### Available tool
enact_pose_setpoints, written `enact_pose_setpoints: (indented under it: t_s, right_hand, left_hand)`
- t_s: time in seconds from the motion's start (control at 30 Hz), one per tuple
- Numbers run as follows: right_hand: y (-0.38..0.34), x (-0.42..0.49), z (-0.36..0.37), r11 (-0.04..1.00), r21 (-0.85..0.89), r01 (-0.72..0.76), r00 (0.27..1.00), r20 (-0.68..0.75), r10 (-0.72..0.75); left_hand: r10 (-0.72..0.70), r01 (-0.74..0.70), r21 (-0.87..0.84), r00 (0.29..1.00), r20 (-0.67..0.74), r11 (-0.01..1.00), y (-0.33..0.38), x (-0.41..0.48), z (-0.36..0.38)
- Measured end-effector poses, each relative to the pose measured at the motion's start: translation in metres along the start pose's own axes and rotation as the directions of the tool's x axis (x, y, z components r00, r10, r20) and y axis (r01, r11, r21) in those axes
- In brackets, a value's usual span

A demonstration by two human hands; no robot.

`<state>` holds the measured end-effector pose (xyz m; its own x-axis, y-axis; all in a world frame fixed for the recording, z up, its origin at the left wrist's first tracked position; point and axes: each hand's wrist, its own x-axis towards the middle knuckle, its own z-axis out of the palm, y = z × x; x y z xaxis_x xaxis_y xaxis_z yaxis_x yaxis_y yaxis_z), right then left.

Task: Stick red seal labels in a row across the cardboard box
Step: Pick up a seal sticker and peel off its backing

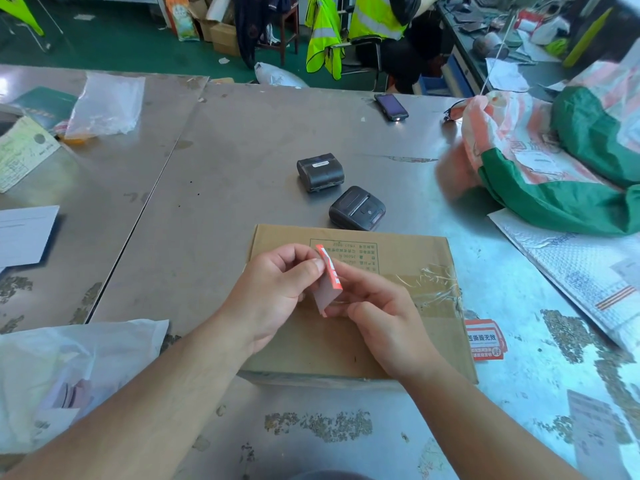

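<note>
- The label [329, 268] is up in the air, red face tilted on edge, just above the middle of the box [408, 251].
- Left hand [273, 296] pinches the label's far end between thumb and fingers. Right hand [384, 320] grips the pale backing [327, 299] lower down. The hands are close together, working a peel.
- To do it well, I'd say: peel slowly, keep fingertips off the glue, and land one end before smoothing flat along the row line.
- No red shows on the box top yet, so the row looks barely begun.
- A second label [485, 339] lies by the box's right side; stuck or loose, I can't tell.
- Near left, a clear bag [69, 341] holds pinkish sheets [74, 393], possibly spent backings.
- Far left, another clear pouch [107, 105] lies flat, with something orange under or in it.
- On the right, a woven sack [554, 168] slumps, its contents hidden.
</note>
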<state>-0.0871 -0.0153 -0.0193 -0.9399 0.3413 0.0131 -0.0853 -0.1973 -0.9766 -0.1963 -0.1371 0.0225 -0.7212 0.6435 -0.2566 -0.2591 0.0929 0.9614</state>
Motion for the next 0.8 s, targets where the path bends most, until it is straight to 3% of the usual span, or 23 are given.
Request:
enact_pose_setpoints:
  t_s: [0.33,0.6,0.8]
  right_hand:
    - [-0.0022,0.0010,-0.0004,0.999,0.027,-0.029,1.000,0.014,0.028]
    - [0.0001,0.0025,-0.0040,0.990,0.135,-0.050,0.999,0.010,0.049]
    - [0.0020,0.0028,-0.0038,0.997,0.060,-0.041,0.999,0.008,0.041]
  left_hand:
    - [0.014,-0.014,0.048,1.000,0.009,0.999,-0.0003,0.0003,0.0002]
    - [0.018,-0.017,-0.021,1.000,0.006,1.000,0.0003,-0.0040,0.0017]
    - [-0.032,0.032,0.020,0.999,0.012,0.999,0.0073,-0.0054,-0.0017]
